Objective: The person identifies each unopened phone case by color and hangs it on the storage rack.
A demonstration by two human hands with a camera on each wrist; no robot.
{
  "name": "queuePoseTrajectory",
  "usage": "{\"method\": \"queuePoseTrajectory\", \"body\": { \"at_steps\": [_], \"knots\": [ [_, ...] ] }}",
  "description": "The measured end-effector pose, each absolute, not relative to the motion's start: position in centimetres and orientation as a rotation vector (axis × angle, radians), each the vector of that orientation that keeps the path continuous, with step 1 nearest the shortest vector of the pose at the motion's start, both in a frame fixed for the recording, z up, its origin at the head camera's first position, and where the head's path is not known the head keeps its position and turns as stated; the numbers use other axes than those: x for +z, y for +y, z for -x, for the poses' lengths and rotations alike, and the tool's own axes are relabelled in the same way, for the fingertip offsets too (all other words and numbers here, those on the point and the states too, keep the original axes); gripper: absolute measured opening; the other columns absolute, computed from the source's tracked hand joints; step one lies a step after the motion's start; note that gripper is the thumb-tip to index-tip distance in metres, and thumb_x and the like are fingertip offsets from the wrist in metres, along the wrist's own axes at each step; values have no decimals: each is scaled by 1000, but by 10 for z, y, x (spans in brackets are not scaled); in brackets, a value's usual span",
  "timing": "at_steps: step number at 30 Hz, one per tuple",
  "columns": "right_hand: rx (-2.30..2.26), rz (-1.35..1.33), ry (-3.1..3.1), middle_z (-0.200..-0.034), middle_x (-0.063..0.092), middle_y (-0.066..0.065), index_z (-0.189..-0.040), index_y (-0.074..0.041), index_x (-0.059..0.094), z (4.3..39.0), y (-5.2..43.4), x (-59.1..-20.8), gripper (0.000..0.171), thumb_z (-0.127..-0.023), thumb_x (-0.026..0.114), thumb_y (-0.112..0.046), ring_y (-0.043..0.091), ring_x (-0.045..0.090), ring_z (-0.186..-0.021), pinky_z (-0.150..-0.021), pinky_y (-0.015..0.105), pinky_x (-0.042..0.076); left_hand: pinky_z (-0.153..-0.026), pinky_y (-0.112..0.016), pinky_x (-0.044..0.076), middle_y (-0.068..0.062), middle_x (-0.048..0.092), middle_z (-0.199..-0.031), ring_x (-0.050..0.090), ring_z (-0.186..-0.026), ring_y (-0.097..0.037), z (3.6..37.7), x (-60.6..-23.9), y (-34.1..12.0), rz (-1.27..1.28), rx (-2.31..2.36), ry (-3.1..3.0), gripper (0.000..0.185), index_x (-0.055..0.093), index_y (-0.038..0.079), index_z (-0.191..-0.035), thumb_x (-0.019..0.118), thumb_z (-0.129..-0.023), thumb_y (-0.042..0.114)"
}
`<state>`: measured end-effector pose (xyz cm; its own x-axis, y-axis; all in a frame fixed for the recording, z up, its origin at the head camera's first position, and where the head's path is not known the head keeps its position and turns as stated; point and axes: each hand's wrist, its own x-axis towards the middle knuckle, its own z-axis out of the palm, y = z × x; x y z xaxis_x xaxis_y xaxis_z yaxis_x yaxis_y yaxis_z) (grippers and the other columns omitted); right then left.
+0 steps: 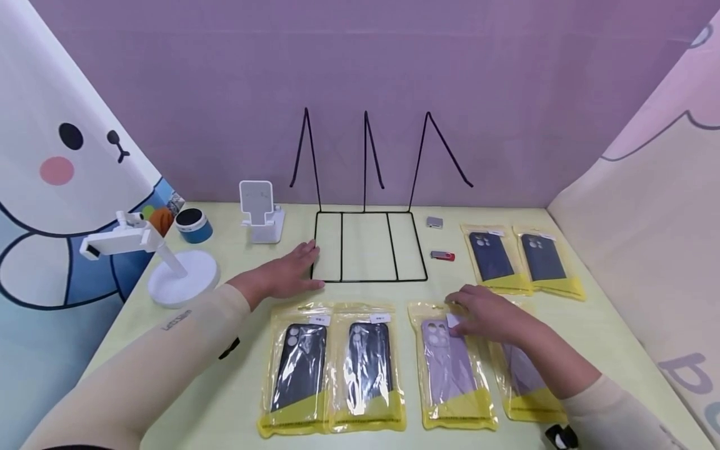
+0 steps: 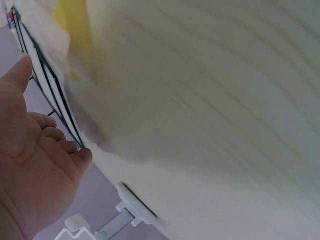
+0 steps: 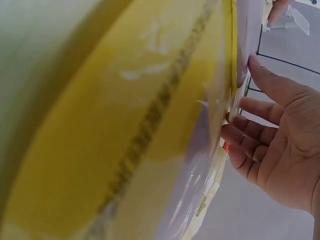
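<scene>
While the left hand (image 1: 289, 272) lay at the left side of the wire rack (image 1: 341, 250), its fingers were extended, its thumb stood well apart, and it gripped nothing; whether the fingertips touched the wire could not be told. The right hand (image 1: 495, 315) was over the far right corner of a lilac packet (image 1: 447, 369), fingers loosely bent, thumb apart from them, with no firm hold visible. That packet lay flat on the table (image 1: 219, 400), nearer the person than the rack, between two black packets (image 1: 300, 369) and a second lilac one (image 1: 529, 381). Its long axis ran near to far, the far end slanting slightly left; the labelled end pointed toward the rack, the yellow end toward the person. The rack's base stretched longest from left to right.
</scene>
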<state>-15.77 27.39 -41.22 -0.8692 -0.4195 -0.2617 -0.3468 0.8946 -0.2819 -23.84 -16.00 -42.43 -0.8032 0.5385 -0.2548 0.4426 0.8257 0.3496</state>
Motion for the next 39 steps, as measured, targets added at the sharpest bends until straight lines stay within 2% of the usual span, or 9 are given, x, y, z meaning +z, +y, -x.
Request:
{"method": "queuePoseTrajectory", "body": {
  "at_steps": [6, 10, 12, 15, 23, 27, 33, 36, 39],
  "knots": [
    [-331, 607, 2719, -103, 62, -6, -116, -14, 68, 163, 274, -414, 43, -83, 77, -40, 15, 56, -98, -87, 40, 51, -121, -53, 17, -14, 1, -165, 4, -152, -36, 238, -427, -159, -734, 344, 2646, 81, 13, 4, -157, 44, -101, 53],
    [-422, 646, 2712, -89, 57, -8, -96, -18, 67, 164, 279, -413, 14, -88, 74, -27, 11, 51, -81, -73, 31, 47, -121, -52, 18, -13, 2, -165, 6, -152, -35, 240, -428, -159, -736, 323, 2659, 76, 13, 5, -157, 42, -103, 49],
    [-498, 642, 2691, -85, 57, -8, -90, -19, 64, 163, 282, -410, 7, -90, 71, -20, 11, 50, -77, -68, 28, 45, -121, -52, 17, -13, 1, -165, 6, -152, -35, 240, -428, -158, -734, 323, 2659, 75, 13, 5, -157, 42, -103, 47],
    [-594, 603, 2645, -81, 57, -7, -87, -21, 61, 163, 285, -406, 10, -94, 66, -16, 11, 50, -72, -63, 26, 45, -121, -51, 17, -14, 1, -165, 6, -152, -34, 240, -427, -158, -726, 343, 2662, 75, 12, 4, -157, 43, -103, 46],
    [-880, 577, 2526, -73, 51, -1, -98, -17, 53, 164, 293, -397, 8, -102, 54, -23, 13, 47, -61, -56, 29, 47, -122, -50, 18, -15, 5, -165, 9, -152, -35, 241, -430, -160, -711, 323, 2683, 76, 14, 3, -157, 44, -103, 48],
    [-1023, 535, 2501, -81, 58, 4, -103, -14, 55, 165, 297, -391, 12, -101, 56, -26, 17, 52, -67, -59, 32, 50, -121, -51, 18, -17, 7, -164, 10, -151, -36, 241, -429, -159, -722, 312, 2690, 76, 16, 2, -156, 44, -103, 47],
    [-1132, 410, 2517, -94, 66, 4, -107, -13, 66, 167, 301, -388, 22, -98, 61, -33, 17, 58, -80, -68, 31, 53, -121, -52, 19, -18, 8, -164, 11, -151, -37, 240, -427, -159, -721, 322, 2684, 75, 17, 1, -156, 46, -102, 44],
    [-1252, 272, 2417, -96, 66, 10, -110, -9, 64, 168, 302, -389, 31, -97, 61, -37, 20, 61, -79, -70, 36, 55, -120, -52, 20, -18, 8, -164, 11, -151, -38, 240, -428, -159, -730, 312, 2688, 75, 17, 1, -156, 45, -103, 45],
    [-1311, 203, 2284, -103, 63, 15, -120, -4, 59, 167, 305, -392, 38, -96, 64, -34, 24, 63, -85, -74, 39, 56, -120, -52, 20, -17, 8, -164, 11, -151, -37, 240, -428, -159, -731, 313, 2688, 75, 17, 1, -156, 45, -103, 45]
  ]
}}
